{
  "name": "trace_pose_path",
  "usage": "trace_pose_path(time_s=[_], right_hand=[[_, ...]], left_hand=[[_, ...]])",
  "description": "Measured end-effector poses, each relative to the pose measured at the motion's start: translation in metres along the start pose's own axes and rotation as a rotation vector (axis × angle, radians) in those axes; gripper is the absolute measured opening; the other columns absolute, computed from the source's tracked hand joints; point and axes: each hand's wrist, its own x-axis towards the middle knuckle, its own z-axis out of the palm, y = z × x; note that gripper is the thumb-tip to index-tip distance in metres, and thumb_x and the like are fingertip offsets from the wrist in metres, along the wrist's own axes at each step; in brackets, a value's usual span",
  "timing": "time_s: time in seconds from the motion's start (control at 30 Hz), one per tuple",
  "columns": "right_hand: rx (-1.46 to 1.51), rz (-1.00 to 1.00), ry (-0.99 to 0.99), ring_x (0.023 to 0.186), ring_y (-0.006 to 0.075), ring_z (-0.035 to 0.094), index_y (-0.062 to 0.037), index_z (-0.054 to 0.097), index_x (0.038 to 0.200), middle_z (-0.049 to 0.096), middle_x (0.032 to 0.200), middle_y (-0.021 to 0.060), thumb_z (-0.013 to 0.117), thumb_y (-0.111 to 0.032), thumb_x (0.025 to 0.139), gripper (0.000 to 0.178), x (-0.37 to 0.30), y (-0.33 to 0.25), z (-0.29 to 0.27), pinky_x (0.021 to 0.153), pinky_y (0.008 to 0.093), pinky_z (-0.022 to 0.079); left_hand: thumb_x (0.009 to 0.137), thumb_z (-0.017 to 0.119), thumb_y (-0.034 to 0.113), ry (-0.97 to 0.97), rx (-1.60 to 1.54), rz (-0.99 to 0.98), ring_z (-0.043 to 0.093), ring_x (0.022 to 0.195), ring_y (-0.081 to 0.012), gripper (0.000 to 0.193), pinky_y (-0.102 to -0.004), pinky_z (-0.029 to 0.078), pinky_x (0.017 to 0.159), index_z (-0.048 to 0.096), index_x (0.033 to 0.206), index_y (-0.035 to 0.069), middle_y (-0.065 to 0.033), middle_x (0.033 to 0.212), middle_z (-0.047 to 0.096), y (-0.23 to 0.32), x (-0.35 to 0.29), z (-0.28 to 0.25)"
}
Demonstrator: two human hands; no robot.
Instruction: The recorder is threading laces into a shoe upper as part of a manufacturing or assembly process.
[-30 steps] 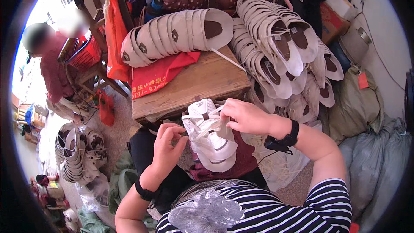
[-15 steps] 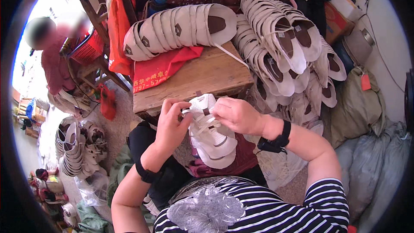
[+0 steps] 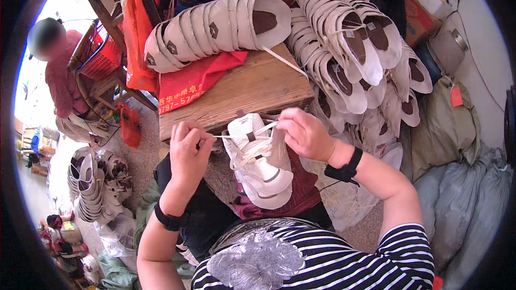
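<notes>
A white shoe upper (image 3: 260, 174) with a brown lace loop on its tongue lies across my lap, on a dark red cloth (image 3: 302, 187). White shoelace (image 3: 219, 136) runs through its eyelets. To the left of the upper, my left hand (image 3: 189, 147) pinches one lace end, stretched nearly straight from the tongue. Above the upper's right side, my right hand (image 3: 307, 135) is closed on the other lace end, which slants up to its fingertips. Neither hand touches the upper's body. The laces lower on the upper look loosely bunched.
Before me stands a wooden table (image 3: 252, 87) bearing a row of nested uppers (image 3: 207, 29) and a red bag (image 3: 207, 75). More stacked uppers (image 3: 344, 37) rise at right, beside sacks (image 3: 446, 129). Another pile (image 3: 86, 185) lies left on the floor. A person (image 3: 64, 80) sits far left.
My hands have moved apart from close over the tongue, left hand leftward, right hand slightly right and up. Both lace ends are now drawn out to the sides. The view has shifted slightly.
</notes>
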Motion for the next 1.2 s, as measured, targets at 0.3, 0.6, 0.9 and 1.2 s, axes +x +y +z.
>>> trace_pose_path(time_s=[0.3,0.6,0.9,1.2], right_hand=[[0.499,0.531,-0.272,0.076,0.0312,0.062,-0.0009,0.062,0.090,0.062,0.082,0.0160,0.063,-0.018,0.088,0.018,0.041,-0.008,0.000,0.070,0.0392,0.050],[0.877,1.075,-0.033,0.071,0.0048,0.052,-0.0049,0.062,0.086,0.056,0.072,-0.0023,0.062,-0.016,0.092,0.013,0.014,0.039,-0.051,0.063,0.0245,0.045],[0.792,1.034,-0.401,0.055,0.0104,0.059,-0.0026,0.060,0.103,0.064,0.087,0.0060,0.063,-0.017,0.092,0.019,0.026,-0.006,-0.039,0.051,0.0276,0.050],[0.301,0.449,-0.428,0.084,0.0344,0.062,-0.0071,0.057,0.097,0.061,0.092,0.0136,0.064,-0.021,0.087,0.018,0.047,-0.023,-0.002,0.074,0.0434,0.050]], left_hand=[[0.089,0.066,0.007,-0.170,-0.349,-0.372,0.051,0.065,-0.0091,0.007,-0.0242,0.044,0.062,0.064,0.089,0.000,-0.0045,0.072,0.057,0.014,-0.028,0.008],[0.089,0.064,0.010,-0.158,-0.195,-0.226,0.058,0.069,-0.0148,0.012,-0.0281,0.046,0.064,0.062,0.085,-0.001,-0.0062,0.074,0.062,-0.004,-0.023,-0.009],[0.102,0.049,0.026,-0.391,-1.025,-0.700,0.043,0.064,-0.0058,0.031,-0.0209,0.034,0.061,0.062,0.089,0.002,0.0043,0.071,0.051,0.014,-0.017,0.010],[0.093,0.062,0.017,-0.140,-0.165,-0.003,0.052,0.066,-0.0155,0.022,-0.0319,0.044,0.062,0.067,0.112,0.006,-0.0015,0.074,0.050,0.039,0.013,0.016]])
